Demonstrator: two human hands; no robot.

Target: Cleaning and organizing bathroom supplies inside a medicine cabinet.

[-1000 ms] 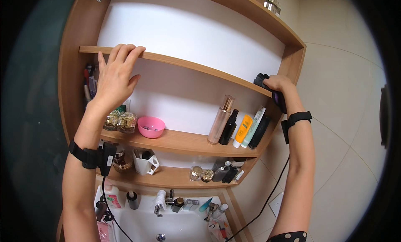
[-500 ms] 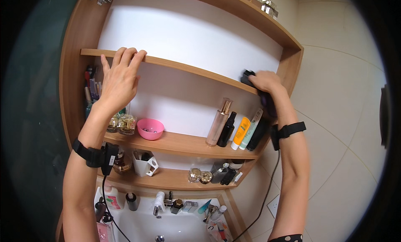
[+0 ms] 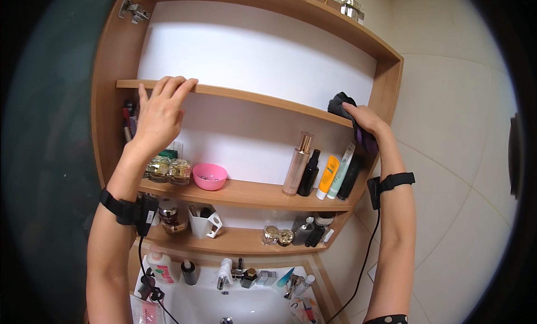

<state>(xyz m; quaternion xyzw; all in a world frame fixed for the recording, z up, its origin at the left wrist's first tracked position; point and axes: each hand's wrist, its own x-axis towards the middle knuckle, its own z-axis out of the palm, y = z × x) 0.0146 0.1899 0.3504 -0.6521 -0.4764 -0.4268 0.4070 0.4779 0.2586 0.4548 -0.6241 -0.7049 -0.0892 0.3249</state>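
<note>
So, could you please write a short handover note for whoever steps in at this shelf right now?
Left hand: open, fingers resting on the front edge of the top shelf, holding nothing.
Right hand: pressing a dark cloth on the top shelf at its right end, beside the cabinet wall.
Done: cannot tell how much is wiped; the top shelf is bare.
Left: the lower shelves hold bottles, a pink bowl and jars, untouched by either hand.
</note>
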